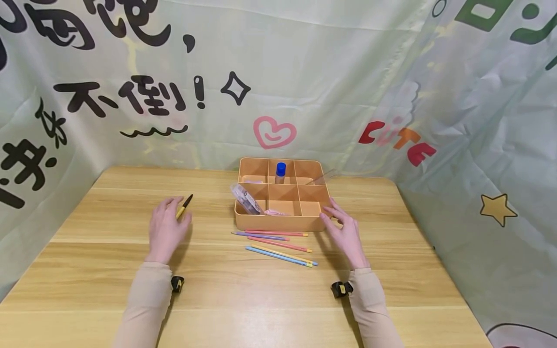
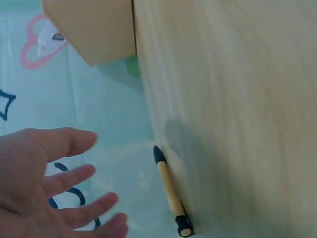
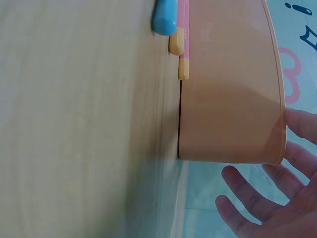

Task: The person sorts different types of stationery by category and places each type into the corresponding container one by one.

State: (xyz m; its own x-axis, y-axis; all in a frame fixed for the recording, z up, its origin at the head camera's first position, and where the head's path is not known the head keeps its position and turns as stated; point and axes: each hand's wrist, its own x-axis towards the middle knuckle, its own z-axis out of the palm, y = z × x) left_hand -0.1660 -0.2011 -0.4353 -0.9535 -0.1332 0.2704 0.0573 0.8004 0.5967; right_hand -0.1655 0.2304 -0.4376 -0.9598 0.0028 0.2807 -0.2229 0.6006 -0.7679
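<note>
My left hand (image 1: 167, 227) is low over the left part of the table, its fingers spread apart. Beside its fingertips lies a yellow-and-black pen (image 1: 184, 207); the left wrist view shows a gap between the hand (image 2: 29, 183) and this pen (image 2: 170, 191). At the right front corner of an orange divided organizer box (image 1: 278, 223), my right hand (image 1: 346, 237) rests its thumb and fingertips on the rim and side. Relaxed fingers (image 3: 245, 191) show past that corner in the right wrist view. Several colored pencils (image 1: 278, 240) lie in front of the box.
Inside the box stand a blue-capped glue stick (image 1: 280, 173) and a clear-and-purple packet (image 1: 246, 199) leaning out at the left. A transparent strip (image 1: 322, 177) pokes out at the back right. A printed cloth (image 1: 313, 72) hangs behind the table (image 1: 261, 309).
</note>
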